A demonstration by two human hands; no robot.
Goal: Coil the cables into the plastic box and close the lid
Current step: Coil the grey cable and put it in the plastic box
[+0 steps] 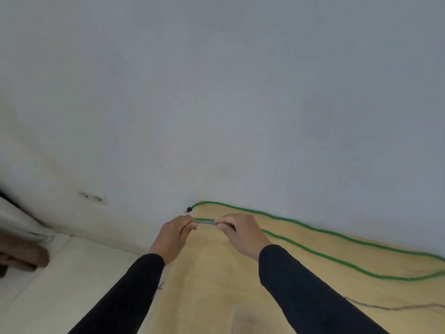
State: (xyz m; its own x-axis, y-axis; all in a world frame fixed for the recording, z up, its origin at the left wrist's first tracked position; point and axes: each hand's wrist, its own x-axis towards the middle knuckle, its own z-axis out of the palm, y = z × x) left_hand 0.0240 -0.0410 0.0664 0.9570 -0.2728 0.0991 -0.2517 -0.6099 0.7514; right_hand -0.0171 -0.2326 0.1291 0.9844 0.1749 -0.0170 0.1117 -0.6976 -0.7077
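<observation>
Cable in green lies on the wooden board, the landmark for all places below. It runs in two long lines along the far edge of the board, beside the grey wall, and makes a turn at the right side, where the frame cuts it off. One end carries a small black plug at the far left corner of the board, just at the wall.

Left of the board is a pale floor or surface. Further left a light cloth and something brown are seen, both blurred and cut by the frame edge; I cannot tell what they are.

Above the far left part of the board the two hands meet. The left hand pinches a short grey stretch of the cable with curled fingers, and the right hand pinches the same stretch from the other side; the thumb of the right hand shows in front. Both arms wear black sleeves.

On the near right part of the board lies a thin dark cable, hard to see, also cut at the right edge.
</observation>
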